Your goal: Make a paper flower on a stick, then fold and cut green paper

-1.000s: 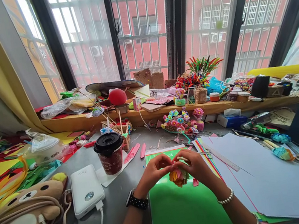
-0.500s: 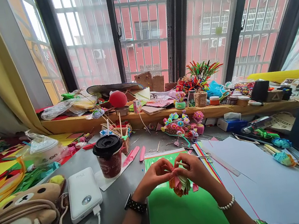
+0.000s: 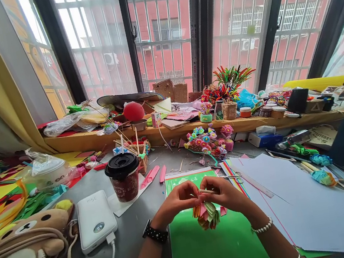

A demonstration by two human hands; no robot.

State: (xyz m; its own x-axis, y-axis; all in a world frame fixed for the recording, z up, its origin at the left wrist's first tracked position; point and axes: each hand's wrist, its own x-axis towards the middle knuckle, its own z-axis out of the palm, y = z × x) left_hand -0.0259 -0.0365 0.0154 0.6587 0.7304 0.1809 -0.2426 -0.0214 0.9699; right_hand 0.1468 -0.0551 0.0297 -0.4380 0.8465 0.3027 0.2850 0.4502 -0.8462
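Observation:
Above the green sheet [image 3: 218,249], a ruffled paper flower [image 3: 208,216] in pink, pale green and yellow hangs from my fingertips, its petals facing down. My left hand [image 3: 179,200] is closed, pinching the top of the flower. My right hand [image 3: 224,191] is closed too, its fingertips meeting the left ones. A thin pale stick [image 3: 209,191] lies across the right fingers, close to the flower's top. Just where stick and paper meet is hidden by the fingers. A small pink paper piece [image 3: 223,211] shows beside the flower.
Scissors [image 3: 236,176] and a clear ruler [image 3: 256,183] rest on white paper [image 3: 312,202] at the right. A lidded cup [image 3: 124,179], a white power bank [image 3: 97,221] and a plush bear [image 3: 30,249] stand or lie left. Crocheted flowers [image 3: 205,141] sit behind the green sheet.
The camera view has shifted slightly. My right fingers have turned a little, and the pale stick shows more plainly along them. Both hands stay together at the flower's top.

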